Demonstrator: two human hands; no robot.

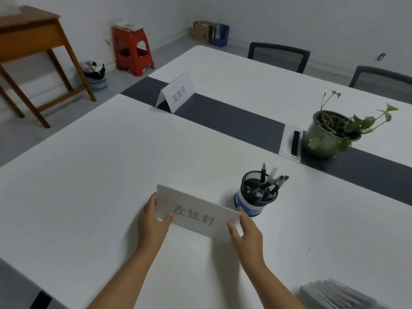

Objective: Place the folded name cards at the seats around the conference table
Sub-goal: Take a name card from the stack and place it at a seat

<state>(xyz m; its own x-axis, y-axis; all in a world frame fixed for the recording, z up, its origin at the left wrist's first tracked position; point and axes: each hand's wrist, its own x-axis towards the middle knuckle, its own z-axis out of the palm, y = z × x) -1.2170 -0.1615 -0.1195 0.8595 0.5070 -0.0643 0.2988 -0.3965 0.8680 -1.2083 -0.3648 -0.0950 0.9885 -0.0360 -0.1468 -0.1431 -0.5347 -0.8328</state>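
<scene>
Both hands, L [153, 219] & R [244, 228], pinching name card [196, 214] ends, pen cup [256, 195] just beside R edge

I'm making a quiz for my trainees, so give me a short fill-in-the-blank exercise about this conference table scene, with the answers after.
1. The name card at the near seat is held at its two ends by ____ hands, the left hand and the right hand.
2. Just right of that card stands a mesh ____ holder.
3. A second name card stands on the table's dark ____ strip.
4. The potted plant has ____ leaves.

Missing words: both; pen; centre; green
</scene>
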